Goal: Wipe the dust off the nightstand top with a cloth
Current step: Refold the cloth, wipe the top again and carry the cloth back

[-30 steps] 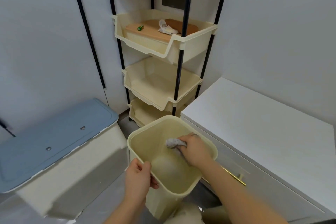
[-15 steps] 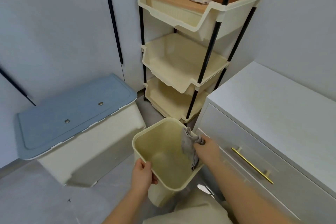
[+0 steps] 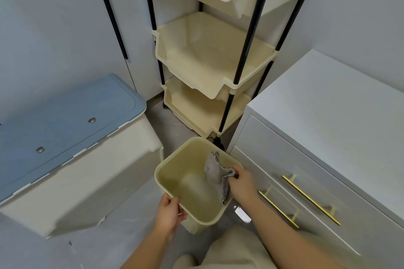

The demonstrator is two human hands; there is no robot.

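Note:
A grey cloth [image 3: 217, 176] hangs down inside a cream plastic bin [image 3: 175, 160], against its right wall. My right hand [image 3: 242, 183] pinches the cloth's upper edge at the bin's right rim. My left hand [image 3: 169, 214] grips the bin's near rim, thumb inside. The white nightstand [image 3: 336, 102] stands to the right of the bin; its flat top is bare, and its drawers carry gold bar handles [image 3: 310, 200].
A cream three-tier rack [image 3: 209, 61] with black posts stands behind the bin in the corner. A white storage box with a blue lid [image 3: 63, 124] sits on the grey floor to the left. White walls close in behind. My knee shows at the bottom.
My right hand has drawn the cloth from a bunched wad at the bin's middle to its right rim, where it hangs unfolded. The view has tilted down and nearer to the floor.

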